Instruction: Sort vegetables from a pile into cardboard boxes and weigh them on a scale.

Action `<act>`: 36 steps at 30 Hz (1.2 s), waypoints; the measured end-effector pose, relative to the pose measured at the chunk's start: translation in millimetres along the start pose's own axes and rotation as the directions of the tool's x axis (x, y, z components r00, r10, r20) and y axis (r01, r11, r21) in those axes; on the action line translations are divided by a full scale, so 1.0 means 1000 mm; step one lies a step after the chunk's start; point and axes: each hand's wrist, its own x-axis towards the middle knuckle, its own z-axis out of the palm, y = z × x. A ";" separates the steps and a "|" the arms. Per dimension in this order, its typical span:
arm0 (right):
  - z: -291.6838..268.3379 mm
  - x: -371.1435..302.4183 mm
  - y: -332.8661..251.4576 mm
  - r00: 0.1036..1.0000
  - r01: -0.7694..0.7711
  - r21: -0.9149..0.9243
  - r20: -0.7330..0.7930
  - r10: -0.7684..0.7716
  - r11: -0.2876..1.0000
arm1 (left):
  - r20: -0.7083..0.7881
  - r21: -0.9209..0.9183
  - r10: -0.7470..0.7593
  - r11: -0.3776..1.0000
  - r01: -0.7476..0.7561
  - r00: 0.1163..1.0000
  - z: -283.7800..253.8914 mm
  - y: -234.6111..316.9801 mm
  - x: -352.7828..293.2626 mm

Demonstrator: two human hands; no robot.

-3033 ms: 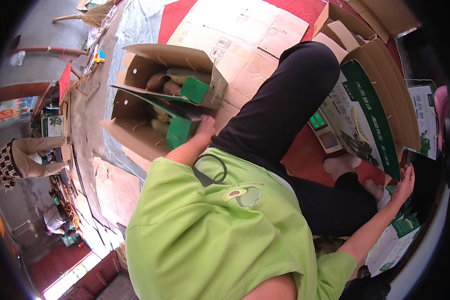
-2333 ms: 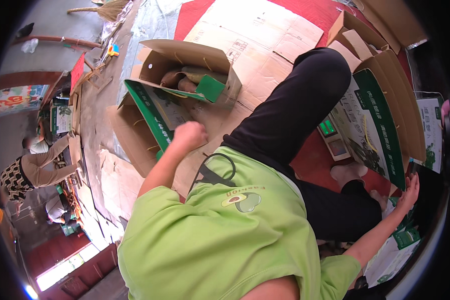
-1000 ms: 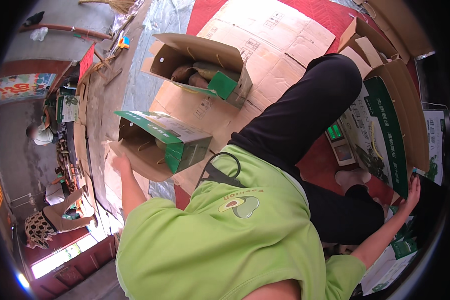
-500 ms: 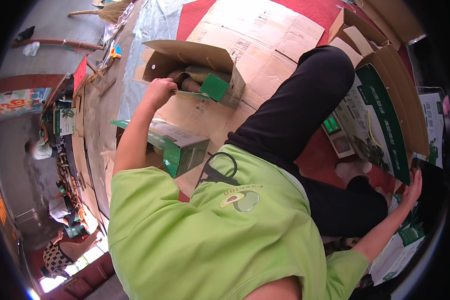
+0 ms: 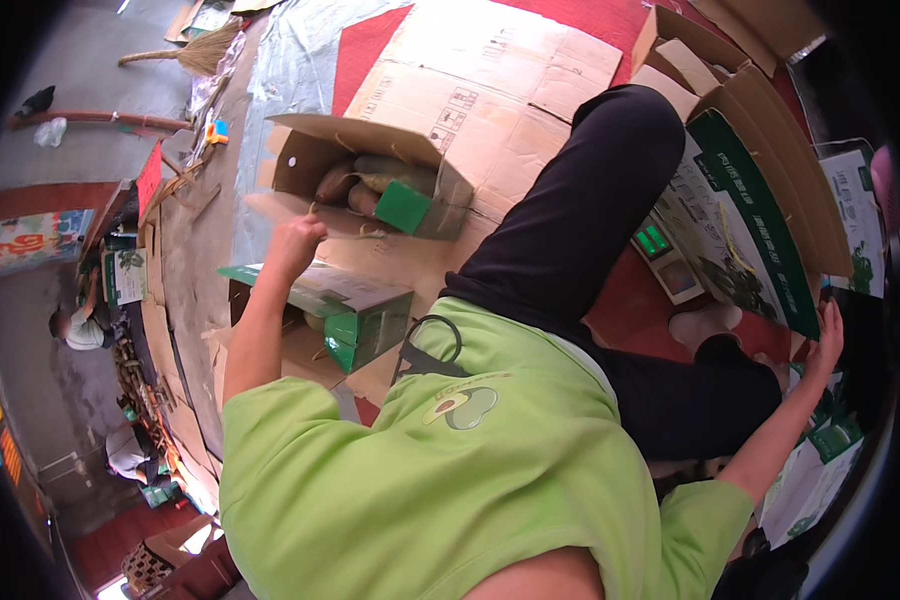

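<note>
An open cardboard box (image 5: 445,212) stands ahead on the left, holding several thick brown roots (image 5: 338,184) that look like lotus roots. My left hand (image 5: 298,243) is closed at the box's near flap (image 5: 355,238), with a bit of yellow cord showing above the fingers. Just below that hand sits a second green-and-white carton (image 5: 375,318), partly open, its inside mostly hidden. On the right, my right hand (image 5: 826,338) rests with fingers stretched out at the lower end of a large green-and-white carton (image 5: 735,225).
Flattened cardboard (image 5: 515,75) covers the red floor ahead. Beside the large carton lies a scale (image 5: 668,262) with a lit green display. More printed cartons (image 5: 815,470) stand at the lower right. A broom (image 5: 205,48) lies far left; other people (image 5: 88,328) are beyond.
My left hand has drawn the near flap toward me and down, so more of the roots shows. The right hand stays by the large carton. The whole view has shifted slightly.
</note>
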 end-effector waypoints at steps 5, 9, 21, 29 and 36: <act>-0.016 0.000 0.006 0.998 0.019 -0.002 -0.065 -0.019 1.000 | 0.050 0.012 0.045 0.999 -0.046 0.998 0.005 0.002 -0.031; 0.043 -0.020 -0.015 0.992 0.066 -0.145 -0.100 -0.081 0.987 | 0.107 -0.016 -0.038 0.999 0.040 0.994 0.003 -0.002 -0.091; 0.038 -0.037 -0.028 0.992 0.042 -0.005 -0.120 -0.042 0.999 | 0.111 -0.371 -0.069 0.923 0.106 0.991 -0.096 0.043 0.013; 0.030 -0.049 -0.031 0.984 0.028 0.011 -0.179 -0.026 1.000 | -0.497 -0.265 0.301 0.840 -0.473 0.814 -0.177 0.193 0.160; 0.022 -0.062 -0.027 0.968 0.062 0.025 -0.246 -0.054 0.998 | -0.699 -0.345 0.383 0.559 -0.754 0.604 -0.188 0.343 0.255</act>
